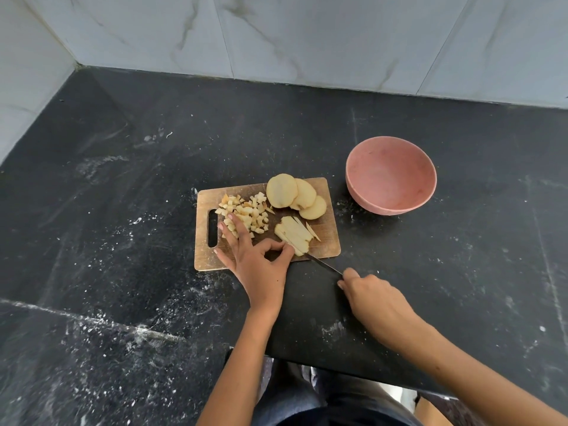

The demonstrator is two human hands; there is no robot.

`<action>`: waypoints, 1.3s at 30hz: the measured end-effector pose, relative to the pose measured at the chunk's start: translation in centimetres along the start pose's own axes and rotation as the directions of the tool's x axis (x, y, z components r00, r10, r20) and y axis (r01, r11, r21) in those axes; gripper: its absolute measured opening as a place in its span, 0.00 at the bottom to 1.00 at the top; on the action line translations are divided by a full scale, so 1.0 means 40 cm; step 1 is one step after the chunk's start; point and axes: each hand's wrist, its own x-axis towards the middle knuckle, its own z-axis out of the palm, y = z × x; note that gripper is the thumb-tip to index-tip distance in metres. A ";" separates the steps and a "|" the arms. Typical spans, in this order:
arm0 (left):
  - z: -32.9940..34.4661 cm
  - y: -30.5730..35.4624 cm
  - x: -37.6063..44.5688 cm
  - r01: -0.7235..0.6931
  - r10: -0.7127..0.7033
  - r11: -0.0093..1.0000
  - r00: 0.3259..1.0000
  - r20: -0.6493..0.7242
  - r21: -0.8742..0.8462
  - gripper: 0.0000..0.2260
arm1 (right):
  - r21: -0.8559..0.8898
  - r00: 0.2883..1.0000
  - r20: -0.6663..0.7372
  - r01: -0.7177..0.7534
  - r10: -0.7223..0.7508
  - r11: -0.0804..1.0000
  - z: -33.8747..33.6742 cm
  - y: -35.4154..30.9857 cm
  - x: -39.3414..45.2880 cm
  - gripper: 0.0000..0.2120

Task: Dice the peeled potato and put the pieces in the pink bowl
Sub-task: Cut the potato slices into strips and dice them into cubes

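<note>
Head view (only view). Wooden cutting board (322, 247) lies on black desk (461, 272), handle slot to the left. L. hand (261, 265) rests on board's near edge: thumb and forefinger curled, pinching near end of the potato strips (293, 233); other fingers (238, 229) straight, lying over the diced pile (246, 213). R. hand (373, 298) is off the board, over the desk, fingers clamped round handle of knife (324, 265); handle itself hidden. Blade tip touches near end of strips, just right of L. thumb.

Key relation: strips' long axis runs from near-left to far-right; blade lies nearly along it, so the dicing cut probably needs the knife turned across the strips. R. hand nearer the cut end, L. hand holds the stack.

Three uncut slices (295, 193) overlap at board's far side. Pink bowl (390, 175) stands right of board, apart from it, nothing in it (transfer not yet begun). Open desk w/ room between board and bowl; desk's near edge close behind R. wrist.
</note>
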 end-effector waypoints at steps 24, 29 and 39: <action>-0.079 0.043 0.226 -0.792 0.497 0.610 0.384 0.778 0.001 0.18 | 0.440 0.906 -0.404 0.074 0.124 0.895 -0.021 0.023 0.075 0.14; -0.072 0.024 0.171 -0.711 0.423 0.694 0.524 0.739 0.107 0.19 | 0.382 0.887 -0.456 0.126 0.068 0.915 -0.045 -0.011 0.130 0.07; -0.070 -0.011 0.106 -0.689 0.509 0.715 0.629 0.588 0.119 0.17 | 0.224 0.900 -0.428 0.187 -0.076 0.956 -0.078 -0.035 0.181 0.10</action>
